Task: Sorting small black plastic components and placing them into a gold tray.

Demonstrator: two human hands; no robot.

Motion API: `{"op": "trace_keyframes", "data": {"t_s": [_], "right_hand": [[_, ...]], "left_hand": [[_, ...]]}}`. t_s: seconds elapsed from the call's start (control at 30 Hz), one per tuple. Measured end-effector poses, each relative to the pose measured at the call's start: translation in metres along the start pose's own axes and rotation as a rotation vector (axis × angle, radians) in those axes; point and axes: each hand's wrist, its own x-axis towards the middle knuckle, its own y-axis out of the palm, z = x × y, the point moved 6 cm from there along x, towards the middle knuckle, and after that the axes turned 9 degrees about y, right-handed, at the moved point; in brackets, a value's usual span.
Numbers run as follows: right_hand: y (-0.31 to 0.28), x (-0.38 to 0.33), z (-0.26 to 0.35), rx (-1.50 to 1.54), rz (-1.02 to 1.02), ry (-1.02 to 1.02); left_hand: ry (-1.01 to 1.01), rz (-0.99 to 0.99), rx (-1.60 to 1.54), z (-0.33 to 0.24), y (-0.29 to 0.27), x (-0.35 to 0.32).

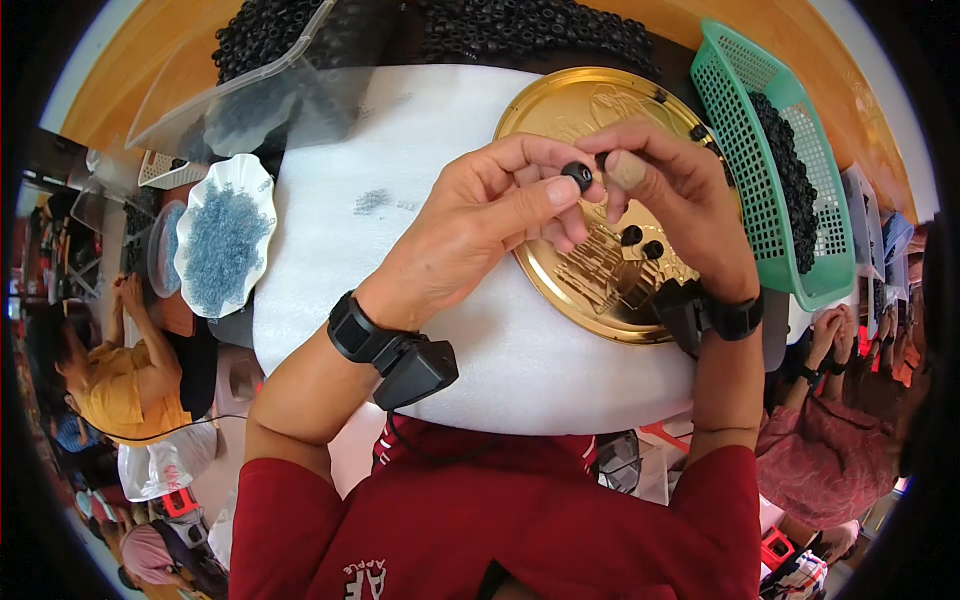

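My left hand [480,215] pinches a small round black part [577,176] with a light centre between thumb and fingers. Close beside it, my right hand [665,195] has its thumb and fingertips closed on another small black piece [601,160], mostly hidden by the fingers. A tan wrap covers the right thumb tip. Both hands are over a round gold tray [590,322] with embossed patterns. Two loose black parts [653,249] lie on the tray below my hands, and a few more sit along its far right rim.
White foam sheet [330,260] covers the table, with small clear pieces [372,202] on it. A scalloped white dish [262,235] of clear bluish pieces stands left. Black rings [540,28] lie behind, near a clear bin [240,100]. A green basket [830,240] stands right. People sit both sides.
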Motion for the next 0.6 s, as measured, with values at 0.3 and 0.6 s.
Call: {"op": "trace_keyframes", "data": {"t_s": [0.3, 0.6], "right_hand": [[-0.006, -0.002, -0.004, 0.100, -0.181, -0.015], [0.008, -0.010, 0.007, 0.014, -0.251, -0.080]], "left_hand": [[-0.021, -0.127, 0.139, 0.008, -0.013, 0.001], [-0.021, -0.099, 0.112, 0.008, -0.012, 0.001]]}}
